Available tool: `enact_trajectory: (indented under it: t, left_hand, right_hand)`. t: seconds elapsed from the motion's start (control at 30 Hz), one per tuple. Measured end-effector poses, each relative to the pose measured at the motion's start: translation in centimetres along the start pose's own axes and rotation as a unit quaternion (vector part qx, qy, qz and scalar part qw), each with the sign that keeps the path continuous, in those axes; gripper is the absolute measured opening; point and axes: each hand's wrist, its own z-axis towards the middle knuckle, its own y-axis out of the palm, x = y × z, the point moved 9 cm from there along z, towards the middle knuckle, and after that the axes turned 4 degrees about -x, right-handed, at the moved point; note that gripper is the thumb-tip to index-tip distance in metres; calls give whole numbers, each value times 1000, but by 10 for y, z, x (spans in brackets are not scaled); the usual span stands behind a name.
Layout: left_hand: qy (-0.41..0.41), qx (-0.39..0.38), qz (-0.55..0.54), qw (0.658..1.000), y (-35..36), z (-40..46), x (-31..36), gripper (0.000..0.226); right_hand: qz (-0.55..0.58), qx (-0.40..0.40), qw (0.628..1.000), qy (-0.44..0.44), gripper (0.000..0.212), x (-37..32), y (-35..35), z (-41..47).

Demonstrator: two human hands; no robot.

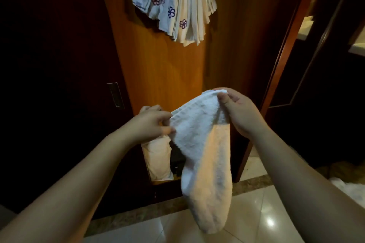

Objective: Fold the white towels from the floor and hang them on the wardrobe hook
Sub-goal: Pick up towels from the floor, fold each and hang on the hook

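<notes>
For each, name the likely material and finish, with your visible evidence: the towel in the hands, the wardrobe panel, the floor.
Towel: probably cotton terry, matte; ribbed, fuzzy weave, hanging limp.
Wardrobe panel: wood or veneer, satin; orange-brown with faint grain.
Floor: polished stone or ceramic tile, judging by glossy reflections and joint lines.

No readable text anywhere; the hanging towels (173, 4) bear only embroidered flower motifs.

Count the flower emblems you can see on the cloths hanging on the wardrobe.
3 clear: one on the left, one in the middle, one lower right, all on the hanging cloths. A faint fourth seems to sit beside the left one; folds may hide more.
</notes>
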Motion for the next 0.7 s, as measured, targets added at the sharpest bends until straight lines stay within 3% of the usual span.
enact_trajectory:
  t: [0.17,0.33,0.43,0.57,0.7]
  left_hand:
    - [120,110,95,982,-41,-17,25,21]
    - [100,143,85,981,-53,-16,32,17]
    - [78,165,-11,983,-60,-15,29,19]
    - [22,118,-163,979,-54,-7,14,20]
    - [29,80,-352,932,-45,-2,8,25]
  right_hand:
    - [-73,8,997,10,36,4,-28,-9]
    - [-83,13,996,-7,34,5,-44,-13]
    - [-45,2,999,-8,41,11,-48,-11]
    - [-13,1,1000,-1,44,16,-49,-8]
    - [37,16,999,-8,43,15,-47,-8]
